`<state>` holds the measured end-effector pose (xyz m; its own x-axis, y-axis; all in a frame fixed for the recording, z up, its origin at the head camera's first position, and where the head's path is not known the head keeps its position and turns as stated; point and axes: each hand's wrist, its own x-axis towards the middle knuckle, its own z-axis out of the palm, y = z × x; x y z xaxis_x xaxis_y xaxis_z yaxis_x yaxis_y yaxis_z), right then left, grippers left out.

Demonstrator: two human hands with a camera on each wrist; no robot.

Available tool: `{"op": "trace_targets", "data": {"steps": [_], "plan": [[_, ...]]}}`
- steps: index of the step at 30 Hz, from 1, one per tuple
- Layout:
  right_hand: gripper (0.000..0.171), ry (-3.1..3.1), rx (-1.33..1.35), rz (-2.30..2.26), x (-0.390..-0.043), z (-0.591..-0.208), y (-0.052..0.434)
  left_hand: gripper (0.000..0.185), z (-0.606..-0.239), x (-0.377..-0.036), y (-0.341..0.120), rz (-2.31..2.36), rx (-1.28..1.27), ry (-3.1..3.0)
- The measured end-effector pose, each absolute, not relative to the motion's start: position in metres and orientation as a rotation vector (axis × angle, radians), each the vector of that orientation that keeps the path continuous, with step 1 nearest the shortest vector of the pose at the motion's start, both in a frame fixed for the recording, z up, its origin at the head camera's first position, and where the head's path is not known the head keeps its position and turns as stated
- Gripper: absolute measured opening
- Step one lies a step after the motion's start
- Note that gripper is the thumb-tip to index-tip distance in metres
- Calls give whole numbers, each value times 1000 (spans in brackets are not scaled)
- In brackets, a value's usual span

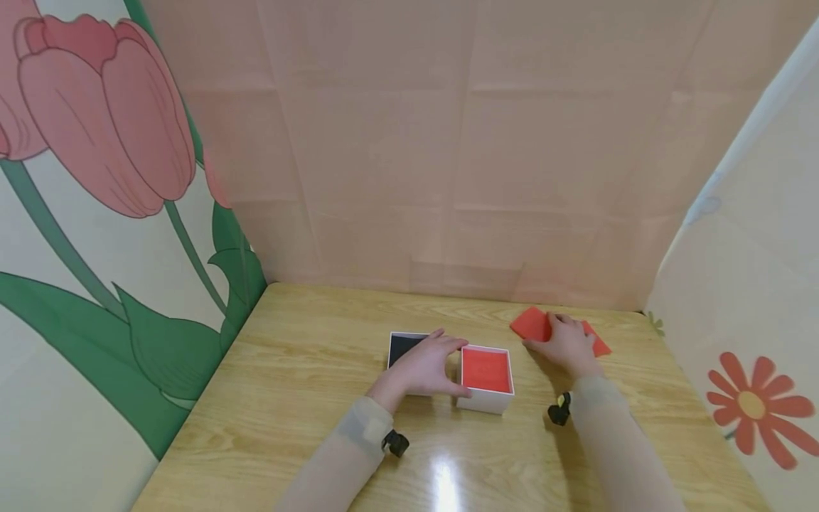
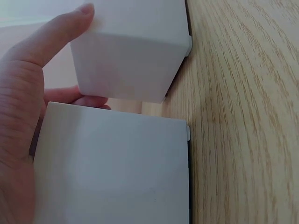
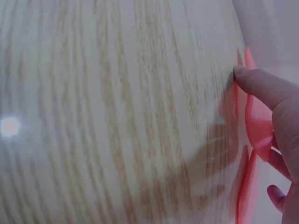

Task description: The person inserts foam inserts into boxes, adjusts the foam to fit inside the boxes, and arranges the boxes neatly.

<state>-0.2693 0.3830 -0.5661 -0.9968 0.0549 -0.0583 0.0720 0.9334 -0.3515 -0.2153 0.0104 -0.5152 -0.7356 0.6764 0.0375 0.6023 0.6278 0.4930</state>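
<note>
Two small white boxes stand side by side on the wooden table (image 1: 307,398). One box is lined black (image 1: 402,346), the other red (image 1: 486,371). My left hand (image 1: 427,366) lies over the black-lined box (image 2: 112,172) and grips it, fingers curled into the gap between the boxes. One fingertip (image 2: 86,9) touches the wall of the red-lined box (image 2: 131,56). To the right, my right hand (image 1: 566,345) rests on red sheets (image 1: 531,323). In the right wrist view the thumb (image 3: 252,79) and curled fingers (image 3: 275,196) pinch a red sheet (image 3: 257,121).
A pink cloth wall (image 1: 448,178) closes the table's far edge. A tulip-print panel (image 1: 96,213) stands on the left and a flower-print panel (image 1: 755,341) on the right. Bare wood lies in front of the boxes and to their left.
</note>
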Motion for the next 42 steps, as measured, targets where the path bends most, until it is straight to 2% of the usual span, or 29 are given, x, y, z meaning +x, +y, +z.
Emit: {"op": "trace_targets", "data": {"steps": [19,32,42], "plan": [[109,3059,70,-670,-259,-570,377,99,-514,-215,7,720,1063,2704],[113,3034,-1,-818,-240,-571,381,99,-514,-213,5,724,1052,2703],[109,3052,-54,-793,-224,-564,378,99,-514,-214,5,728,1064,2701]]}}
